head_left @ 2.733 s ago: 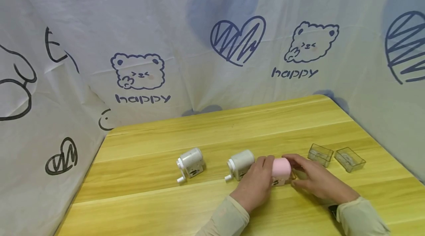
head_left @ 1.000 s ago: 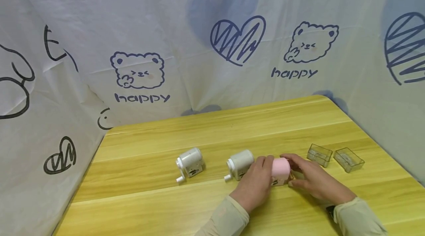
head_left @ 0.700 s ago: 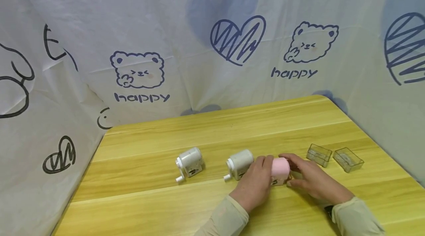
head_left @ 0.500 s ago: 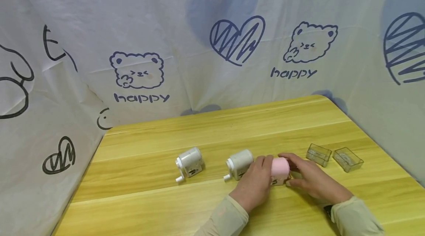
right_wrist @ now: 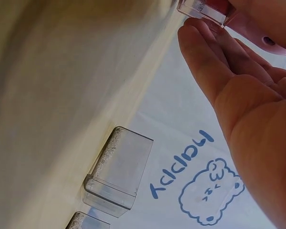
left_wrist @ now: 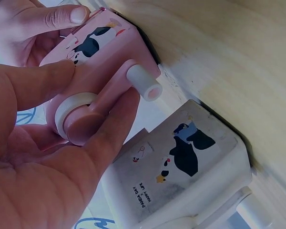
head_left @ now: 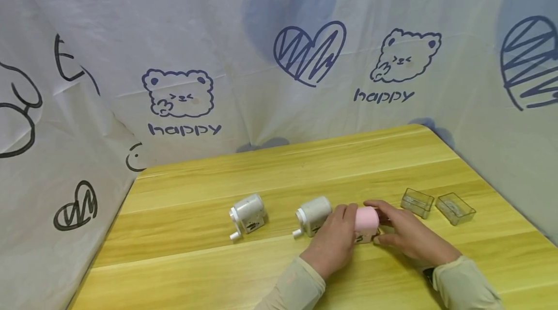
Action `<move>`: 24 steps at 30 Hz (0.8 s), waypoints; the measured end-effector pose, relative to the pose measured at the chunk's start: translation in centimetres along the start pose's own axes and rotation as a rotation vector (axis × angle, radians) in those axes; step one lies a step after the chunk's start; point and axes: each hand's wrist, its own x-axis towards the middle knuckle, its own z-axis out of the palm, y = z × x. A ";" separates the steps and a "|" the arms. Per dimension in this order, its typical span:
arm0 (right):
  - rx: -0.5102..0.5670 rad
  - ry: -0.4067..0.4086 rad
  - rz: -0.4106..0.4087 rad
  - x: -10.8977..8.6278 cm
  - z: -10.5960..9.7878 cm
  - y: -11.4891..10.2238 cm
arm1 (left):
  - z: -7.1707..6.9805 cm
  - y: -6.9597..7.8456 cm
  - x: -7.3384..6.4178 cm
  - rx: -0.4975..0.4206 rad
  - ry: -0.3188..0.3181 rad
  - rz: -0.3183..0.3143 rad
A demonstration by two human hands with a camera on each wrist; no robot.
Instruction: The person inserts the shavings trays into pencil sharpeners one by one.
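Note:
In the head view, my left hand (head_left: 331, 240) holds a pink hand-crank pencil sharpener (head_left: 366, 219) on the table. The left wrist view shows its panda sticker and crank, with my left thumb and fingers gripping the crank end. At the opposite end, my right hand (head_left: 411, 235) pinches the sharpener's clear shavings drawer (right_wrist: 204, 10), thumb in front and fingers behind. Part of this drawer sticks out of the pink body. Close to my left hand stands a white-grey crank sharpener (head_left: 316, 212), panda sticker facing out, partly covered by that hand in the head view.
Another white-grey sharpener (head_left: 248, 213) stands farther left on the wood-grain table (head_left: 196, 261). Right of my right hand lie two clear drawers (head_left: 417, 202) holding shavings, side by side. A printed white cloth (head_left: 244, 106) hangs behind the table and along both sides.
My right hand has eased slightly left toward the pink sharpener, and less of the clear drawer shows beyond its end. My left hand keeps its grip; the other sharpeners stay put.

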 end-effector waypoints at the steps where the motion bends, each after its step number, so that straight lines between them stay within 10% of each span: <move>1: 0.003 -0.002 0.005 0.0 0.0 0.0 | 0.0 0.0 0.0 0.000 0.001 0.001; 24: -0.003 -0.001 0.007 0.1 -0.1 0.0 | 0.0 0.0 0.0 -0.003 -0.003 -0.004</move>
